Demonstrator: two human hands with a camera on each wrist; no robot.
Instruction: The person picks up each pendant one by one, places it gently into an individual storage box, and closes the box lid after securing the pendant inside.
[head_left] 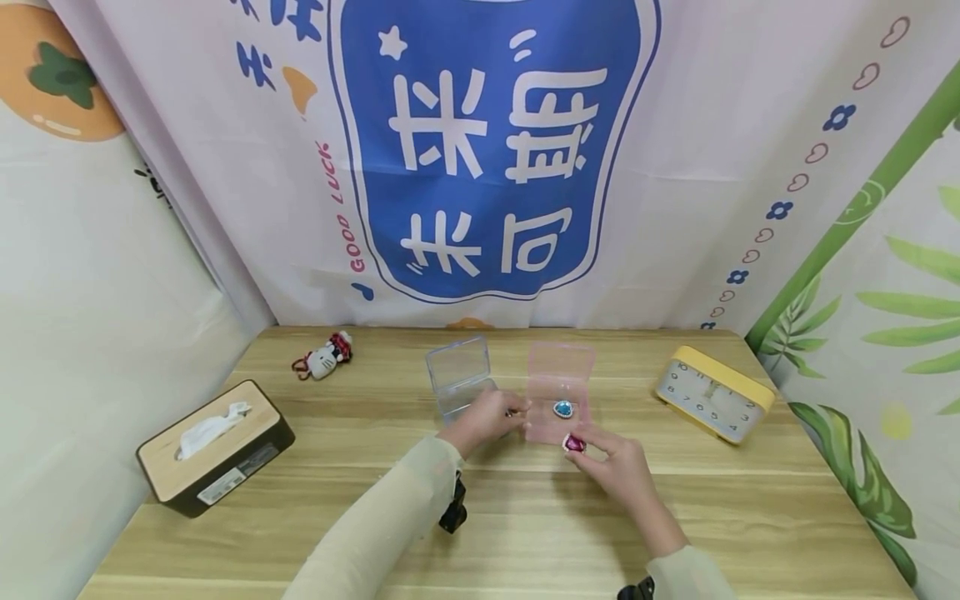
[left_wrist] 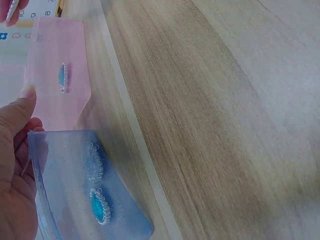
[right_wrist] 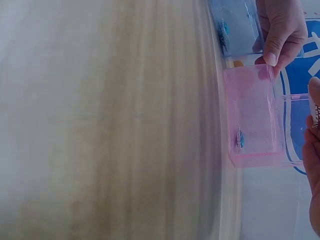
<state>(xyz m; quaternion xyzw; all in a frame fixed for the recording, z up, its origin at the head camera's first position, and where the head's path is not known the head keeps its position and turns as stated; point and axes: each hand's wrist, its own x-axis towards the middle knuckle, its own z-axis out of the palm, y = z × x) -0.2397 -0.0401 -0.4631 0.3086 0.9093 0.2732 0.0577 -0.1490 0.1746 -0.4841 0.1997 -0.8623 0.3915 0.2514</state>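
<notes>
My left hand [head_left: 489, 417] pinches the left rim of an open pink clear plastic box [head_left: 542, 431], its thumb on the edge. Inside that box lies a blue gem [head_left: 563, 409] with a silver beaded border. Just above the box's front right corner, my right hand [head_left: 621, 468] holds a magenta gem [head_left: 574, 444] with a silver border between thumb and fingers. Left of the pink box stands an open bluish clear box [head_left: 457, 392], partly hidden by the left hand. The left wrist view shows a turquoise gem [left_wrist: 99, 206] in it, beside a second silver-beaded shape [left_wrist: 94, 162], possibly a reflection.
A tissue box [head_left: 213, 446] stands on the table's left side. A small plush toy [head_left: 324, 358] lies at the back left. To the right leans a yellow clock [head_left: 715, 394]. A printed curtain [head_left: 247, 167] hangs behind the wooden table [head_left: 360, 467].
</notes>
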